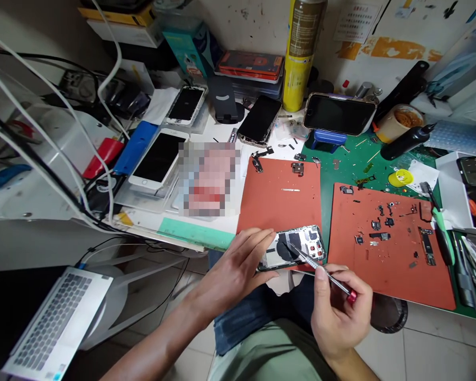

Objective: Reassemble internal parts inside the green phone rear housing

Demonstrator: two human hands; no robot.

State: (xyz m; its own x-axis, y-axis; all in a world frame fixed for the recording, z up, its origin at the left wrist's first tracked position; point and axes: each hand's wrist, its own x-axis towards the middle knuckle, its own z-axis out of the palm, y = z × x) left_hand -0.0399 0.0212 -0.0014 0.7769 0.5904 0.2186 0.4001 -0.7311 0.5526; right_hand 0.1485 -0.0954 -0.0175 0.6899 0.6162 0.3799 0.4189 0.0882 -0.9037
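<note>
My left hand (248, 254) grips the left end of an opened phone housing (307, 235), fingers over its top and thumb along the near edge. The housing lies at the front edge of a red-brown mat (280, 196), with a round dark patch and camera holes showing. My right hand (341, 312) is closed round a slim silver screwdriver (313, 263) with a red end cap. Its thin tip points at the dark patch inside the housing; whether it touches, I cannot tell.
Small phone parts (381, 235) are spread over a second red-brown mat (400, 280) at the right. A white phone (158, 159) and a dark phone (259, 119) lie behind. A yellow spray can (297, 58) stands at the back. Cables hang at left above a laptop (59, 317).
</note>
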